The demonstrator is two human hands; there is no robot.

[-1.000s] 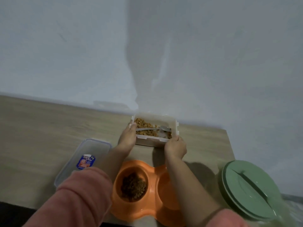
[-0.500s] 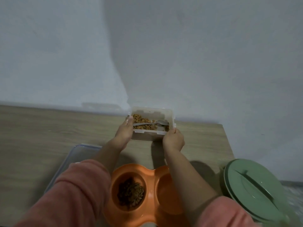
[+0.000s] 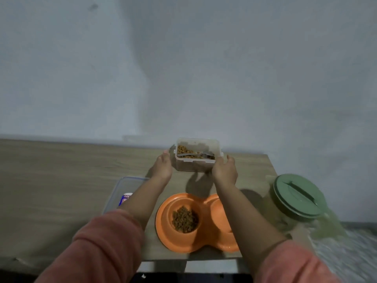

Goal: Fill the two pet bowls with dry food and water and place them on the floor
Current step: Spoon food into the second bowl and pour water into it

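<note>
An orange double pet bowl (image 3: 165, 225) sits at the table's near edge. Its left well holds brown dry food (image 3: 184, 219); its right well (image 3: 219, 209) looks empty and is partly hidden by my right forearm. A clear food container (image 3: 193, 166) with kibble and a spoon (image 3: 196, 155) stands at the back by the wall. My left hand (image 3: 164, 167) is beside its left wall and my right hand (image 3: 224, 171) is at its right front corner. Both have fingers spread and loose, not clasping it.
A translucent jug with a green lid (image 3: 295, 196) stands at the table's right edge, close to my right arm. The container's clear lid (image 3: 122, 188) with a blue label lies flat on the wooden table (image 3: 61, 180), left of the bowl. A grey wall backs the table.
The food container has been moved away from the bowl to the back of the table. My hands, which gripped its sides, have loosened and spread.
</note>
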